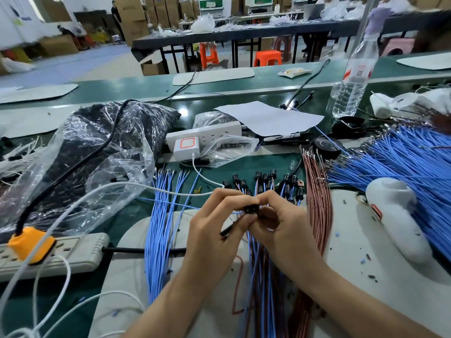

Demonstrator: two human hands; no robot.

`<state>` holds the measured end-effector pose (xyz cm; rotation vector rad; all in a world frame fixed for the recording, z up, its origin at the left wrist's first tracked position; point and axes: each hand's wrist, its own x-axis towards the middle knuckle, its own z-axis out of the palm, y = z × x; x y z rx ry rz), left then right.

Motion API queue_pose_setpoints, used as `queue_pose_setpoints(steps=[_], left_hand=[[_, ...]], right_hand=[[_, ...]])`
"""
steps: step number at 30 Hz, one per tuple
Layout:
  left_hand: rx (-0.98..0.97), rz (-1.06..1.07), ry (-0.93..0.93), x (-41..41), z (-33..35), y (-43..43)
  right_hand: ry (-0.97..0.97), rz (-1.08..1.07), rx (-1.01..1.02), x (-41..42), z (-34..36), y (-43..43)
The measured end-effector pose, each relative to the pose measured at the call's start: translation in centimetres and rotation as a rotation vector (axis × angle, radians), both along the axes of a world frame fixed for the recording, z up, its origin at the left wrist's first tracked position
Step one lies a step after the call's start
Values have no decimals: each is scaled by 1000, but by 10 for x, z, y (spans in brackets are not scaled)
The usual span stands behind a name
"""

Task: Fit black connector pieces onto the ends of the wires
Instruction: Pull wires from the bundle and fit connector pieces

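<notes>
Both hands meet over the white mat at the middle of the bench. My left hand pinches a small black connector piece between thumb and fingers, and a thin black stick pokes out under that hand. My right hand pinches the wire end at the connector's right side, fingers curled. A blue wire runs left from the connector. Just beyond the hands lie several wires with black connectors fitted. Bare blue wires lie to the left and bare brown wires to the right.
A large fan of blue wires covers the right side under a white handheld tool. A plastic bag of black parts, power strips with an orange plug and white cables sit left. A water bottle stands behind.
</notes>
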<state>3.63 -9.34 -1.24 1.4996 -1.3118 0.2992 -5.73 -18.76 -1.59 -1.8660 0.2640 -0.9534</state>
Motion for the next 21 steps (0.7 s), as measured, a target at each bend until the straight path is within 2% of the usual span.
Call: queue_pose_setpoints(steps=[3,7,12,15,21], left_hand=[[3,-74,-23,-2,2,2],[-4,-72,-14,-1,2,2],[-22,-29,174,-1,2,2],[-45,-71,114,-2,4,3],[-64,-117,21,-5,8,5]], right_hand=[[-42,34,16,-1,-1,0],[-56,57,47,-4,0,-2],[-81,97,51,-4,-1,0],[-64,86,71,-3,-2,1],[-50,33,-33,-5,-1,1]])
